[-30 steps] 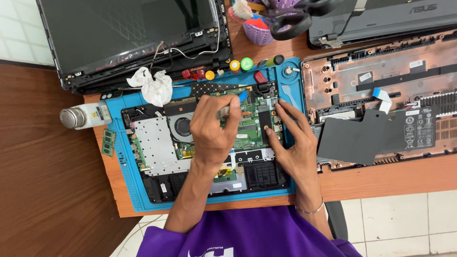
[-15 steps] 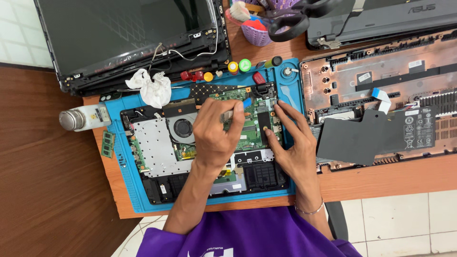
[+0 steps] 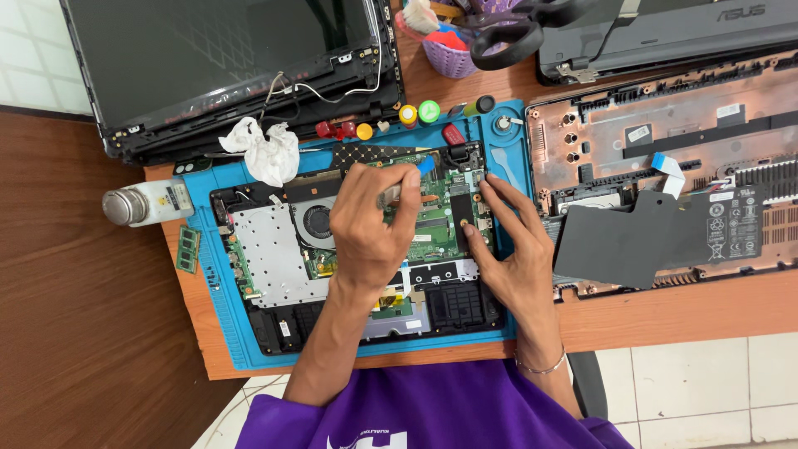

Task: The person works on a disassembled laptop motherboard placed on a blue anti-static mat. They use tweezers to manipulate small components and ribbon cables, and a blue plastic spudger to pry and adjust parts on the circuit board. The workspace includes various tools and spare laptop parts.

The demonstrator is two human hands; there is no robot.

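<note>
1. The left hand (image 3: 370, 229) pinches a slim blue-tipped tool (image 3: 413, 175) over the green motherboard (image 3: 436, 224), inside the opened laptop base (image 3: 349, 266) on the blue mat (image 3: 208, 274).
2. It looks like board work, needing fine, steady tip control.
3. The right hand (image 3: 511, 249) lies open, fingers spread, bracing the board's right edge.

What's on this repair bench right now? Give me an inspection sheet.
Surface: blue mat on wooden table.
Job's things: open laptop base, green board.
Clutter: crumpled tissue, bottle, memory stick, scissors, black cover.
Grippers: left hand holds a blue-tipped tool on the board; right hand rests fingertips on it.
Cables: white wires at screen hinge; blue-tipped ribbon.
Surroundings: screen panel, copper-coloured case, tiled floor.
</note>
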